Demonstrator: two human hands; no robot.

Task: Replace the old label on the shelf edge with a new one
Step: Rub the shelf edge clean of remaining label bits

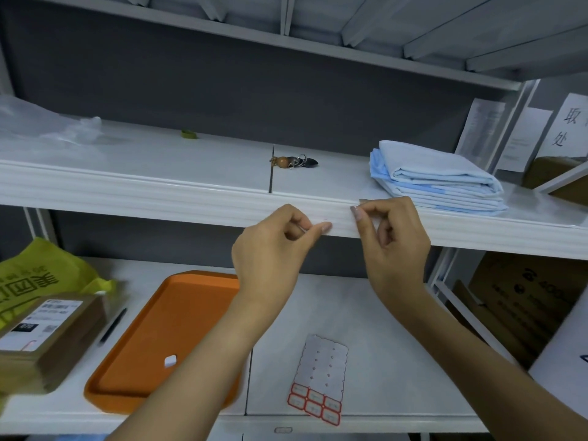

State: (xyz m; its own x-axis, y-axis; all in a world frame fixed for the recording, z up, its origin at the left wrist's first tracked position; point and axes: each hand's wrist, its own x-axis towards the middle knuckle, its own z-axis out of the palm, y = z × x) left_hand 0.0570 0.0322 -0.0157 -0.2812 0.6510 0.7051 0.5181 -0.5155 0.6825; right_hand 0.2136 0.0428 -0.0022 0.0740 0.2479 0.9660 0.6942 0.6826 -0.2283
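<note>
Two bare hands raised side by side on upstretched forearms.
The bare left hand (pixel 273 249) and bare right hand (pixel 393 246) curl their fingers, each thumb meeting its forefinger; the pinching tips face each other, near but apart.

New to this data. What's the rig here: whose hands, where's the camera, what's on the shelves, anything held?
No machine: these are a person's bare hands, filmed by one wide-angle camera on their head, looking forward and down. The left hand and right hand both pinch at the shelf edge, apparently on a pale label, too faint to be sure. On that shelf: folded blue cloth and a keyring. On the shelf below: an orange tray holding a white scrap, a label sheet, a pen, a cardboard parcel.
</note>
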